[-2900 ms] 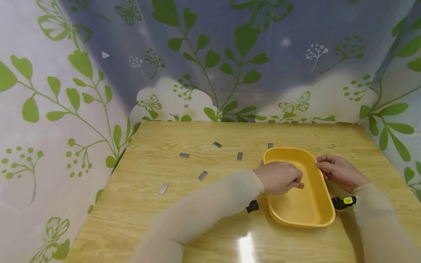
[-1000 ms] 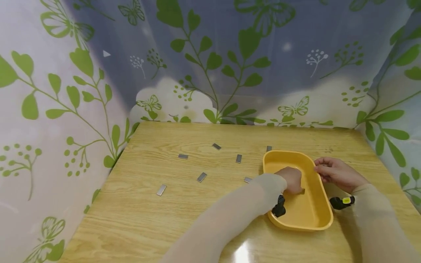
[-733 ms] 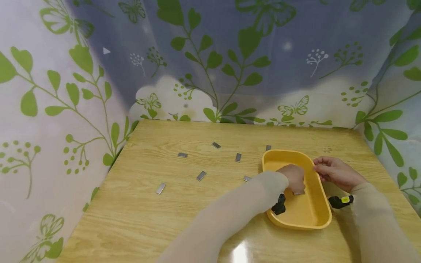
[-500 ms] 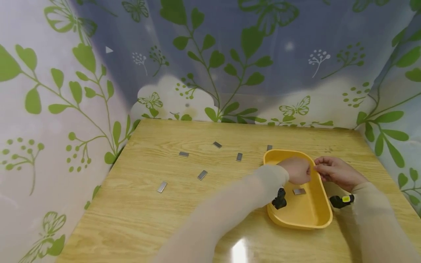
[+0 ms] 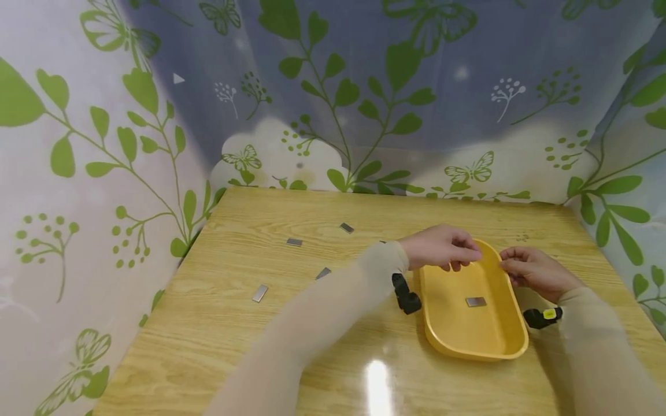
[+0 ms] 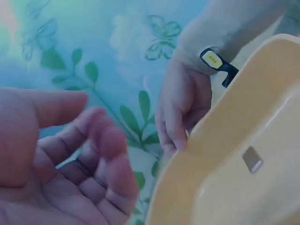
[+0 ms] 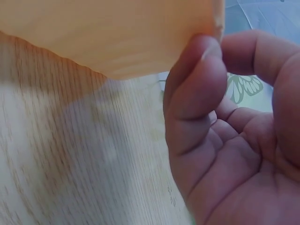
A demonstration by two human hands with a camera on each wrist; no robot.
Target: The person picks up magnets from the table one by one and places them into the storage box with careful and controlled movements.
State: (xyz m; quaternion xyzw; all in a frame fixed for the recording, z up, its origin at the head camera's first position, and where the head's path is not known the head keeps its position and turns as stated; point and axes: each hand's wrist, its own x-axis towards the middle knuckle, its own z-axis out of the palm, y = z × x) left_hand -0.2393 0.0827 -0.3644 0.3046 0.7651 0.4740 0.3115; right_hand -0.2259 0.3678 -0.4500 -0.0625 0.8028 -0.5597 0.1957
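A yellow plastic basin (image 5: 463, 332) stands on the wooden table at the right. One small grey rectangular metal piece (image 5: 476, 301) lies flat on its floor. My left hand (image 5: 439, 247) is over the far left part of the basin. Its fingers are loosely bent, and the left wrist view shows the palm (image 6: 70, 187) bare. With thumb and forefinger, my right hand (image 5: 538, 270) pinches the basin's right rim; the right wrist view shows the fingertips (image 7: 201, 70) against the basin wall (image 7: 117, 37).
Several similar pieces lie scattered across the left and middle of the table, including a far piece (image 5: 347, 227), a left piece (image 5: 294, 242) and a near piece (image 5: 260, 293). Another piece (image 5: 323, 273) is partly hidden by my left sleeve (image 5: 322, 312). A patterned curtain (image 5: 322, 156) closes the back.
My left hand has let go of the metal piece on the basin floor, then lifted up and left toward the far left rim. The right hand keeps its hold on the rim.
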